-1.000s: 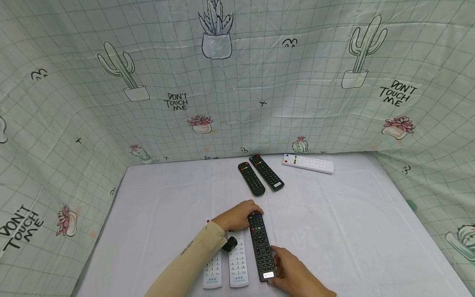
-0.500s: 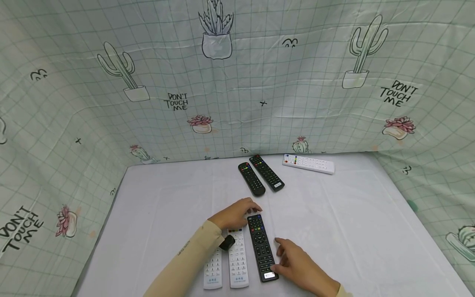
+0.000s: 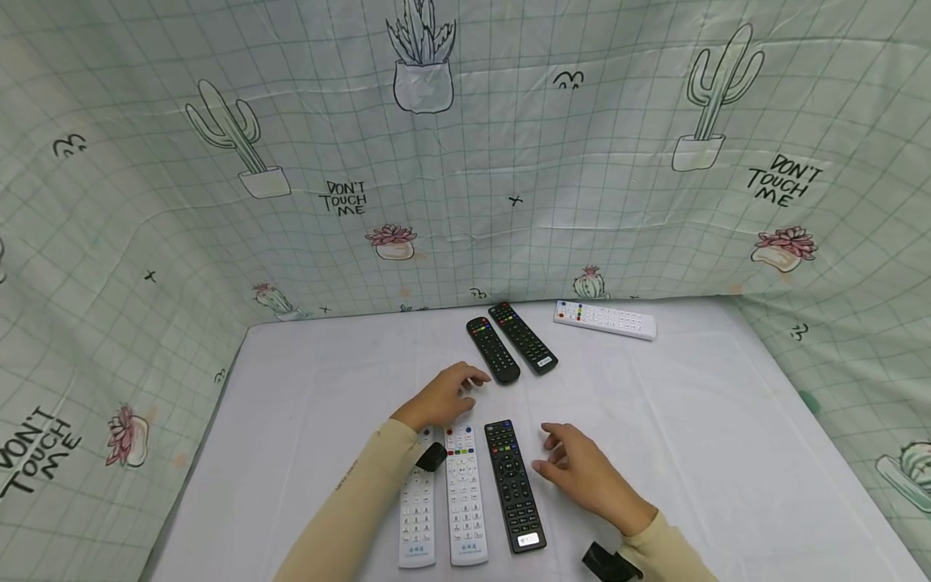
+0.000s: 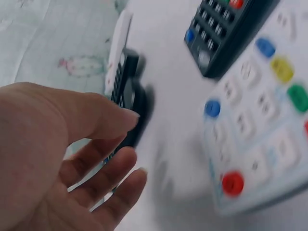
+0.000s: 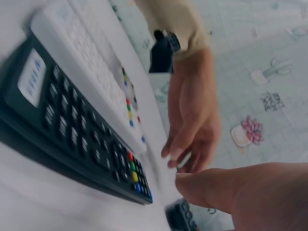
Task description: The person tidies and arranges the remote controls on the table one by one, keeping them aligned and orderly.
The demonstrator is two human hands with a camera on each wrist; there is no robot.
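Two white remote controls lie side by side near the front: the outer white remote point(image 3: 417, 517), partly under the left forearm, and the inner white remote point(image 3: 466, 505). To their right lies a black remote control point(image 3: 515, 489) with a white label at its near end. My left hand point(image 3: 444, 396) hovers beyond the white remotes, fingers loosely bent, holding nothing. Its fingertips are close to the rounded black remote point(image 3: 493, 350), and I cannot tell whether they touch it. My right hand point(image 3: 582, 469) is just right of the nearer black remote, apart from it, fingers relaxed and holding nothing.
Beside the rounded black remote lies another black remote point(image 3: 523, 338). A third white remote point(image 3: 605, 320) lies crosswise at the back right. The white tabletop point(image 3: 691, 420) is bounded by a hanging patterned cloth point(image 3: 480, 145) at the back and sides.
Both hands have let go of the nearer black remote. My left hand has moved away toward the back remotes; my right hand has drawn off and moved forward. That remote lies almost where it was.
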